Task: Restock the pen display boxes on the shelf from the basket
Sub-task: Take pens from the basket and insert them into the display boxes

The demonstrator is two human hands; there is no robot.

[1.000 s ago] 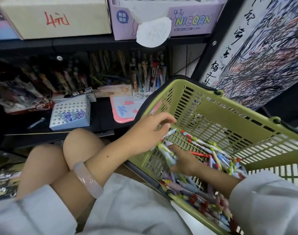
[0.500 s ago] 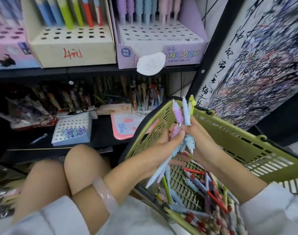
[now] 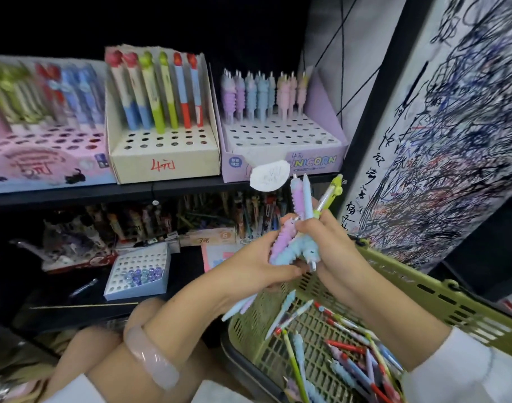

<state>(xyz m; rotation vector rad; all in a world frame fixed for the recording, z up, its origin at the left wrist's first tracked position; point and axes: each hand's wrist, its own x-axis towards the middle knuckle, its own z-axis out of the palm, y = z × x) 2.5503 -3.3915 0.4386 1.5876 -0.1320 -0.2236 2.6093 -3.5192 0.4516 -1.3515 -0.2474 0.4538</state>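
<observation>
Both hands clamped on pens (image 3: 289,242): left hand (image 3: 257,266) low, right hand (image 3: 327,242) high. Long axes near upright. Unicorn box (image 3: 281,146) up-left, right hand nearer.

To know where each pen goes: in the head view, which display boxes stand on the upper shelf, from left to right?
Pink box → beige box marked in red → lilac UNICORN box, with ridged pastel pens in its back row.

Head view, close, facing forward-down at shelf (image 3: 167,190)
</observation>
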